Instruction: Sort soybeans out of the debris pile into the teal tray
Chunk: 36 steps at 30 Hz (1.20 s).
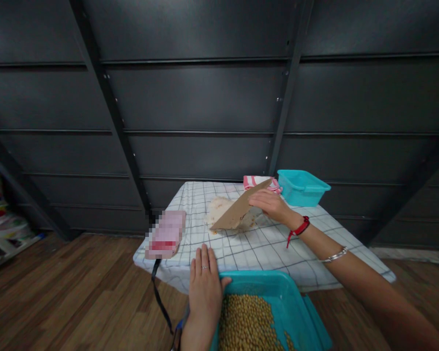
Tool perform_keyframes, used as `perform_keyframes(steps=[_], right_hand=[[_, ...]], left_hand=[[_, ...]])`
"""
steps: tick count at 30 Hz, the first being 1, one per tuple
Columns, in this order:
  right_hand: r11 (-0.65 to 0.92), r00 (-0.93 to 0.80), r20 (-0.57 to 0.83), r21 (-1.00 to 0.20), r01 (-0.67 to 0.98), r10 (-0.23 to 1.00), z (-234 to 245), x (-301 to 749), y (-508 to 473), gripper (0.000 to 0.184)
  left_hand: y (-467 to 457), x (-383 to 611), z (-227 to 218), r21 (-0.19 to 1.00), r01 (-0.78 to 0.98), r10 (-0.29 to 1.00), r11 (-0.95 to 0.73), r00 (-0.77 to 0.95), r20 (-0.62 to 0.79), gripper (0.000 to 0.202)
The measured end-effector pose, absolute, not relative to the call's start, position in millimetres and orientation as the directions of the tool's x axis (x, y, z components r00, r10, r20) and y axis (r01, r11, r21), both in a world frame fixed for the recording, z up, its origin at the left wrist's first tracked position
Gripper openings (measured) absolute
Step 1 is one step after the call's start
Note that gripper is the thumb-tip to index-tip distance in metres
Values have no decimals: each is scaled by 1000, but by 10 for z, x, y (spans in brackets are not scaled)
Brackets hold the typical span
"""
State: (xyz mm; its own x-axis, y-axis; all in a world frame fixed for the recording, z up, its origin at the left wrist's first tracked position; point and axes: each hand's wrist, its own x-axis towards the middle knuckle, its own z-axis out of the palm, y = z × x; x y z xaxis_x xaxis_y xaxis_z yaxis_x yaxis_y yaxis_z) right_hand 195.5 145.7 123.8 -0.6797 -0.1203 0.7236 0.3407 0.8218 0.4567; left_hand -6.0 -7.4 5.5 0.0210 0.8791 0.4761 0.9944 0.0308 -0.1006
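Observation:
My right hand (271,205) grips a flat piece of brown cardboard (237,209) by its upper right edge. The cardboard is tilted, its lower left end down on a whitish, crumbly-looking patch (216,205) with brown specks; I cannot make out what the patch is. At the table's front edge my left hand (206,282) lies with fingers stretched out flat. Its thumb touches the rim of a teal plastic bin (256,277). Inside that bin is a heap of small yellowish-brown beans or seeds (247,319), partly cut off by the frame's bottom.
A checked white cloth (193,192) covers the table. At the back right stand a second teal bin (303,187) and a folded pink-and-white towel (251,181). A pink blurred-out object (167,231) with a black strap (158,287) lies at the left edge. Dark panel wall behind.

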Motion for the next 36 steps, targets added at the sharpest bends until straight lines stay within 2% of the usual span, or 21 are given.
perform_keyframes(steps=[11,22,31,36], right_hand=[[786,-688,724,453,420,-51,1144,1778,1510,26],[784,-744,664,499,369,-72,1191,2052,1247,26],[752,-686,725,486,445,-62,1244,1948,1254,26],[759,-700,709,503,413,-89,1197,1772,1298,23]], left_hand=[[-96,-77,131,-70,997,893,22,12,450,62],[-72,-92,40,-118,993,879,16,42,474,59],[-76,-83,50,-155,988,871,18,60,487,62],[-76,-95,49,-133,991,875,-10,73,478,62]])
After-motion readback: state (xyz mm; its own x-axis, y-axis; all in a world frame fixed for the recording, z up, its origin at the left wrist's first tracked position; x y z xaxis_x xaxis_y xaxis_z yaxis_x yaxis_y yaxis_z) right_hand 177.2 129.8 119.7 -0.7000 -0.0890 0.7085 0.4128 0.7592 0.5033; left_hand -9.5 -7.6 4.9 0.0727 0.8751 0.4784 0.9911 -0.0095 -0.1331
